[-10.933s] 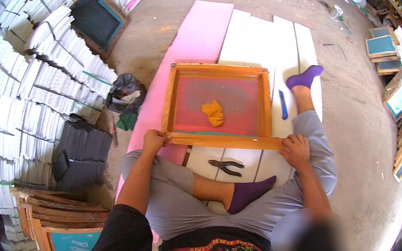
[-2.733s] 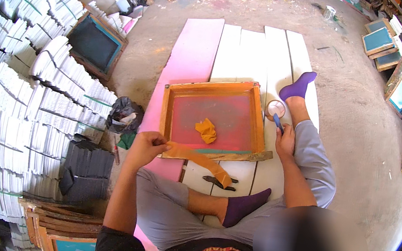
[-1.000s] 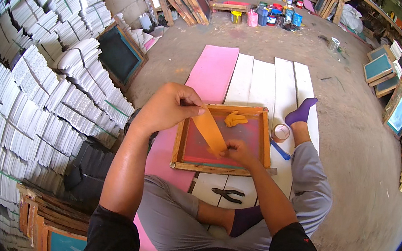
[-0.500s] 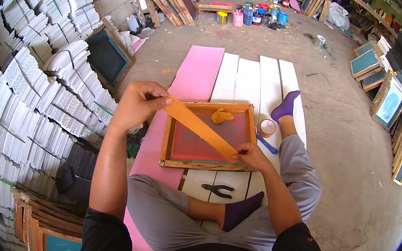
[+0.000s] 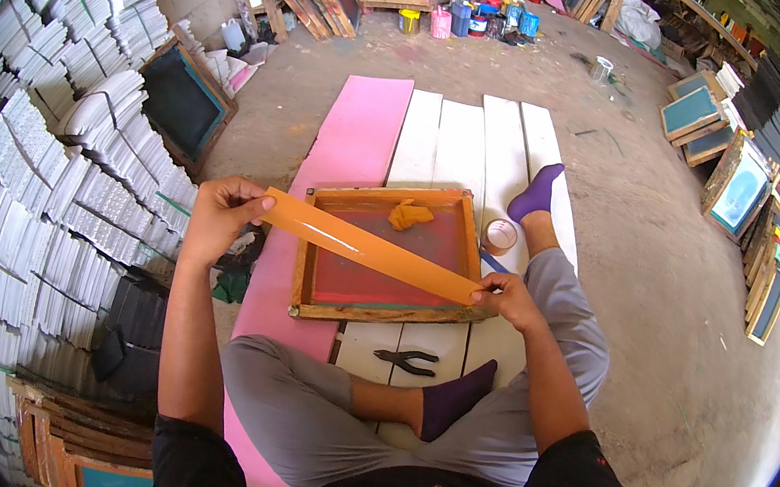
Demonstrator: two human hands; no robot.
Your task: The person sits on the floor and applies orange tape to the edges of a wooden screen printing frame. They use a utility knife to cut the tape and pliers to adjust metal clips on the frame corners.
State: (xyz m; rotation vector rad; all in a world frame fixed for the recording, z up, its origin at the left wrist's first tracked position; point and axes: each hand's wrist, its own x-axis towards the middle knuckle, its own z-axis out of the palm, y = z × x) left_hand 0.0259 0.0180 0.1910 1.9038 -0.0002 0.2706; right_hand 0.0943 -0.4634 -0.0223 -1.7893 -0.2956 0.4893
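A long strip of orange-brown adhesive tape is stretched taut between my hands. My left hand pinches its higher, left end; my right hand pinches the lower, right end. Beneath the strip lies a wooden screen-printing frame with a reddish, stained mesh. A crumpled wad of orange tape rests on the mesh near the far side. Just right of the frame sits a tape roll, with a blue tool partly hidden behind my right hand. Black-handled pliers lie nearer me.
I sit on white boards with a pink board along the left. Tall stacks of white sheets line the left side. Paint containers stand far ahead. More screen frames lean along the right.
My hands have moved farther apart, the left one shifting left and slightly down. The tape strip between them is now flatter and tighter. The whole view has shifted a little.
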